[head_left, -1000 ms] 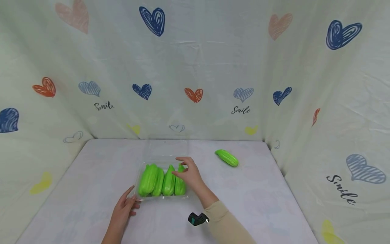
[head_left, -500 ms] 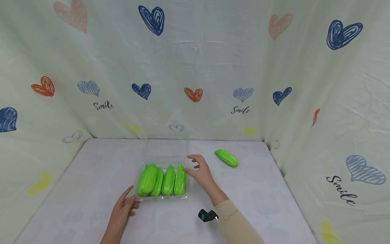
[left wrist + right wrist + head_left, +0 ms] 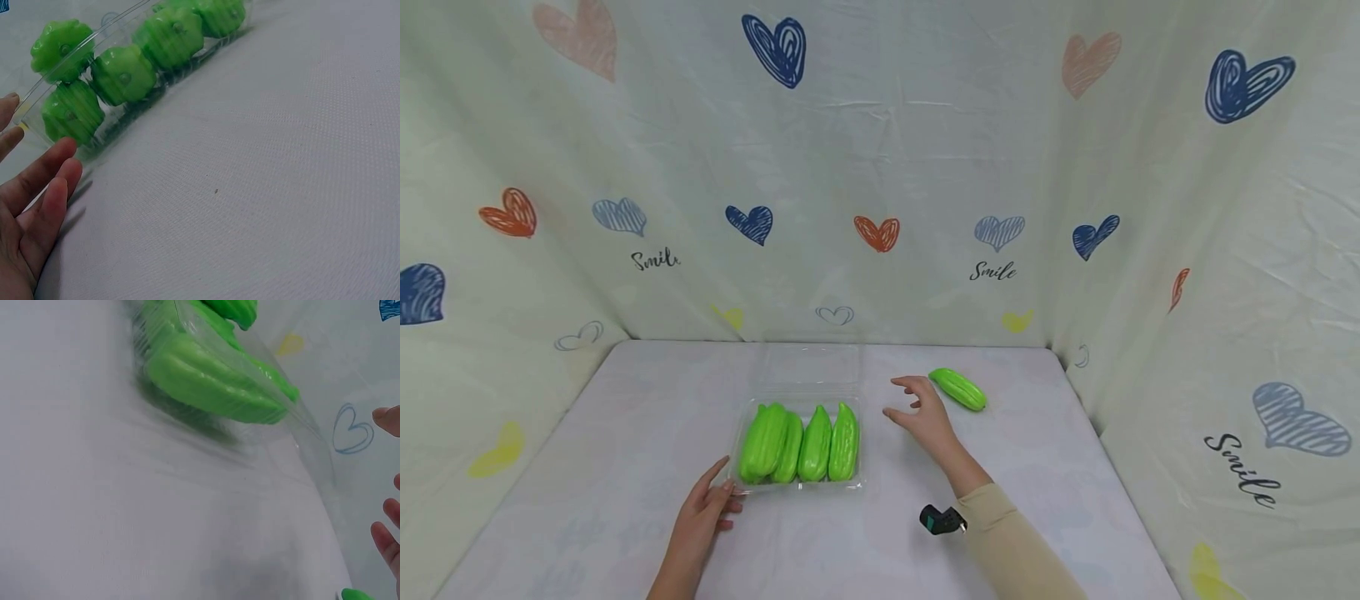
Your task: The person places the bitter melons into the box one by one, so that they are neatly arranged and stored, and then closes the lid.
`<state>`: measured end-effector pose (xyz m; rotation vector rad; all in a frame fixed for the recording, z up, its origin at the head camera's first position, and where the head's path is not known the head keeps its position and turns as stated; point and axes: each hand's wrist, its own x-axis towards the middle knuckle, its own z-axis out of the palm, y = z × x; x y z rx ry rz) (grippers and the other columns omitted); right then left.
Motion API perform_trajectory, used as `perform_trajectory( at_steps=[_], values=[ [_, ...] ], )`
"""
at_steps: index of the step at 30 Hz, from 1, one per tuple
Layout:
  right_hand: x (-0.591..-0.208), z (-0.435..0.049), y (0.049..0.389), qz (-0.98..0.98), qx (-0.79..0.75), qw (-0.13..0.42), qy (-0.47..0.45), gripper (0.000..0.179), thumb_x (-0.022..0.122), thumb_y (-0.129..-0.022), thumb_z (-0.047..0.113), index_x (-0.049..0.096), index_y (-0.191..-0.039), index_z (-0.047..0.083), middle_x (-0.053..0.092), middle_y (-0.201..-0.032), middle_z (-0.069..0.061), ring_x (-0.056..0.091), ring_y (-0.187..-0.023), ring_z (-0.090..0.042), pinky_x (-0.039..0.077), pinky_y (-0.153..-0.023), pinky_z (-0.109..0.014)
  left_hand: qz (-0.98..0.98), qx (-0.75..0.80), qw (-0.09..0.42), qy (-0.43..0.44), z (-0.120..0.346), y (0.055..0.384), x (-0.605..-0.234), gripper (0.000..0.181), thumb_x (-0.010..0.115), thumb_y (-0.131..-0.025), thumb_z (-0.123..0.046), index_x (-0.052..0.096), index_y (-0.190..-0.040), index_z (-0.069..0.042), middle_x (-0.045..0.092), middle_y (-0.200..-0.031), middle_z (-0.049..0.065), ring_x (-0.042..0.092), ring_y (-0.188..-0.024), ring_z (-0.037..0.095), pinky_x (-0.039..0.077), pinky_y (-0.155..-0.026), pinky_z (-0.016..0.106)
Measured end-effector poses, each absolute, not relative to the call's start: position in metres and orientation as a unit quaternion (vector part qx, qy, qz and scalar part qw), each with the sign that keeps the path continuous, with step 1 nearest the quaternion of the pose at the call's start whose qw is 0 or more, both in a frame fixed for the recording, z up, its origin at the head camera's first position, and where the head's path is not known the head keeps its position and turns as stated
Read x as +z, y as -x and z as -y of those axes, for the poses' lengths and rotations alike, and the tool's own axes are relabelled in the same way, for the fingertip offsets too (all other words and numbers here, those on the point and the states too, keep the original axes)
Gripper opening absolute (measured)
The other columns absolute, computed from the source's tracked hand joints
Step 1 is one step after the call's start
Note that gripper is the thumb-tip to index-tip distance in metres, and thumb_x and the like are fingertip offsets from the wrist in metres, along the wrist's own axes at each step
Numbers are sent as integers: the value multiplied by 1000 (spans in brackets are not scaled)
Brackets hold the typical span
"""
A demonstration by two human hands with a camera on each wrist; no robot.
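Note:
A clear plastic clamshell box (image 3: 801, 487) with its lid (image 3: 812, 364) folded back holds several green ridged gourds (image 3: 814, 446) in a row. On the left, one gourd (image 3: 61, 50) lies on top of another. My left hand (image 3: 702, 510) rests at the box's front left corner, its fingers extended along the rim and front wall. My right hand (image 3: 928, 421) hangs over the table right of the box, holding nothing, with thumb and fingers spread apart. Just beyond its fingers lies a single loose gourd (image 3: 957, 389).
The white cloth-covered table (image 3: 820, 550) meets a heart-printed curtain (image 3: 880, 167) at its back edge and sides. A small black device (image 3: 942, 520) shows beside my right wrist, by the beige sleeve (image 3: 1011, 533).
My right hand has let go of the rightmost gourd in the box and moved right, toward the loose gourd. My left hand has stayed at the box's corner.

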<state>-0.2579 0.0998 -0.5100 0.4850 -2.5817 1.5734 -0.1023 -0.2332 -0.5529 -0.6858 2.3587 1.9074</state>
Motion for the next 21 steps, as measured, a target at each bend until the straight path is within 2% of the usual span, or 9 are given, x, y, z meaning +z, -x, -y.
perform_trajectory(
  at_steps=[10,15,21],
  values=[
    [-512,-129,265,863,491,24,-118,52,80,-81,12,60,-129,7,52,-128,-12,47,-119,-40,43,-93,-51,-756,614,21,224,234,103,-554,63,51,-102,-34,26,-154,-11,69,-101,5,61,-82,13,50,-67,30],
    [-512,-145,270,866,482,45,-126,51,80,-80,10,60,-127,2,51,-128,-16,47,-118,-42,43,-92,-53,-758,611,20,227,234,103,-554,63,51,-102,-35,26,-154,-11,69,-100,5,61,-82,14,50,-66,29],
    [-510,-159,277,876,465,63,-111,50,80,-80,10,61,-125,2,50,-129,-17,49,-117,-40,42,-97,-52,-759,609,17,228,233,103,-554,63,52,-102,-35,27,-154,-10,69,-100,5,61,-82,14,50,-66,29]
  ],
)
